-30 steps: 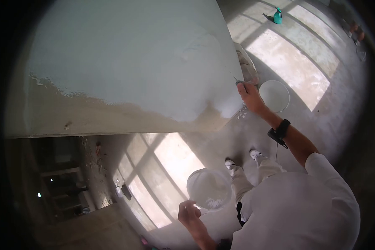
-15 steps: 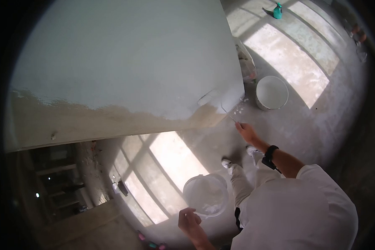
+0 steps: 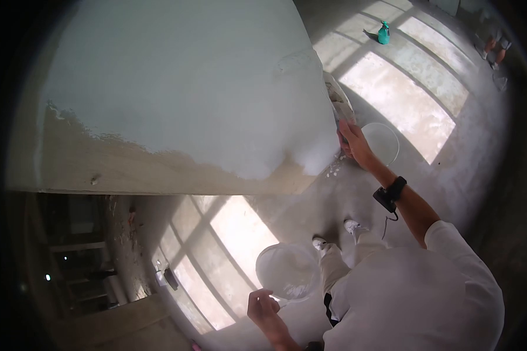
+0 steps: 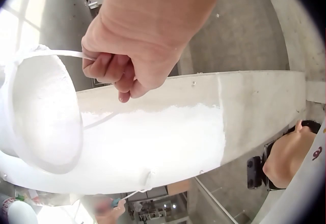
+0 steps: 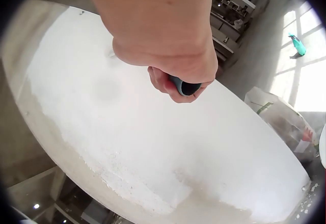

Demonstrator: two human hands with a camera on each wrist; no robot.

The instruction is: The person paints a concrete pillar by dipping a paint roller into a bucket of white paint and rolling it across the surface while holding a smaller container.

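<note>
My left hand grips the white bail handle of a white bucket, which hangs beside my legs with white paint inside. My right hand is wrapped around the dark teal handle of a paint roller; its end pokes out of my fist in the right wrist view. In the left wrist view the roller and its thin wire frame lie against the wall. Wet white paint covers most of that wall, with a bare beige strip along its lower edge.
A second white bucket stands on the floor beyond my right hand, near a clear plastic bag. Paint drips spot the floor at the wall's corner. Farther off are a teal spray bottle and another person's legs.
My right hand went down with the roller near the wall's lower edge, then rose again, taking the roller higher. My left hand stays at the bucket with little movement.
</note>
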